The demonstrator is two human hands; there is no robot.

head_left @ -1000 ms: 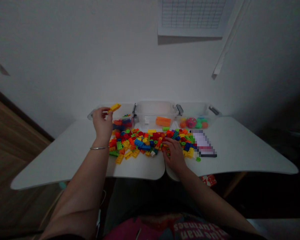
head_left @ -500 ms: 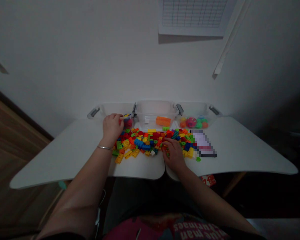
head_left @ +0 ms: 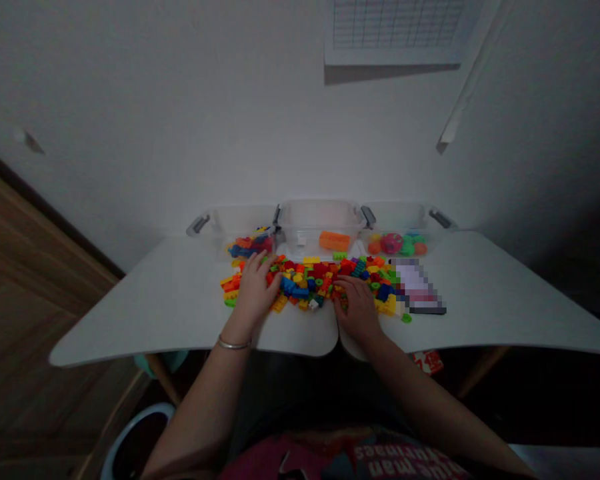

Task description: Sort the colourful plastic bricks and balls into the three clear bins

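Observation:
A heap of small colourful toy building bricks (head_left: 324,271) lies along the middle of the table, yellow, red, blue, green and orange. My left hand (head_left: 256,285), with a bangle at the wrist, rests over the left part of the heap. Its thumb stands apart from the fingers, and I see no brick in it. On the right part of the heap lies my right hand (head_left: 356,308), fingers bent forward onto the bricks with the thumb apart. Just beyond the left hand is a clear plastic bin (head_left: 245,219) with several blue, red and yellow pieces (head_left: 250,245) inside.
A middle clear bin (head_left: 323,215) holds an orange block (head_left: 335,241). In the right clear bin (head_left: 397,215) are several coloured balls (head_left: 393,243). A blurred flat device (head_left: 419,287) lies right of the heap. The white table (head_left: 500,300) has a seam near its middle front.
My left hand has come back from the left bin down to the heap, baring the pieces in that bin. My right hand stays at the heap. The view has shifted slightly.

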